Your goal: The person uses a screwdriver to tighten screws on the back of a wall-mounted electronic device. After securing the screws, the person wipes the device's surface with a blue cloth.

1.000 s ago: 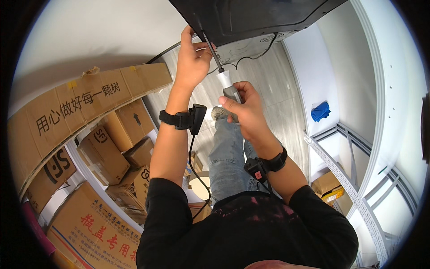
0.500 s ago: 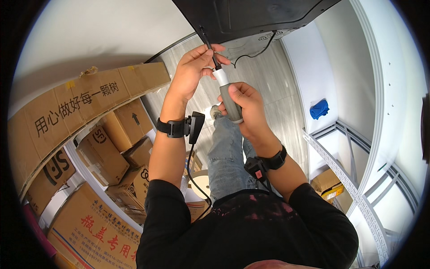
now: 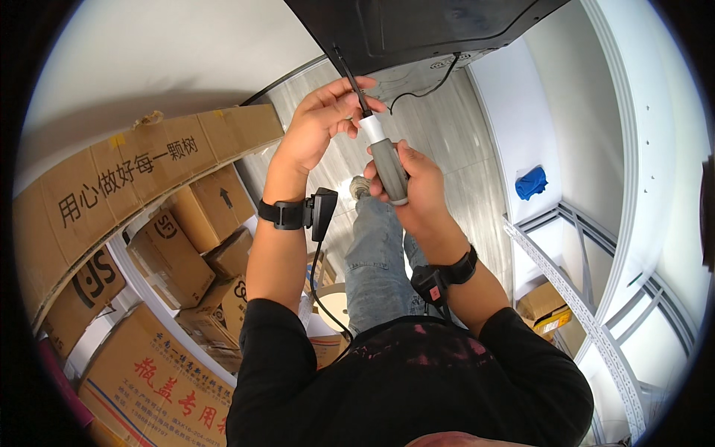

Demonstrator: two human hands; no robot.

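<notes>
- Well left of the screwdriver [image 3: 383, 155]: a long cardboard box [image 3: 149, 170], with stacked cartons [image 3: 173, 257] beside it.
- Just left of the screwdriver's shaft: the left hand [image 3: 319, 125], a black wrist strap [image 3: 283, 214] behind it on the forearm. Its grip is narrow and only part-closed, the fingers loosely about the shaft; whether they press on the metal or merely surround it, I cannot tell.
- The screwdriver itself: between the two hands, tilted, its shaft running up and leftward to the lower left part of a black panel [image 3: 432, 31], its grey handle at the lower right. The step in hand, I judge, is working the tip at the panel, with the left hand guiding the shaft.
- On the screwdriver's handle: the right hand [image 3: 421, 190], its grip closed around the grey barrel, thumb on the right side. In my judgement the next move calls for a steady shaft, a tip held square to its spot and an even wrist turn.
- Above and right of the screwdriver: the black panel's broad face, a dark power cord [image 3: 445, 80] curving down from its lower edge.
- Well right of the screwdriver: a crumpled blue bundle [image 3: 532, 183], then a white perforated shelving upright [image 3: 572, 304] slanting below it.
</notes>
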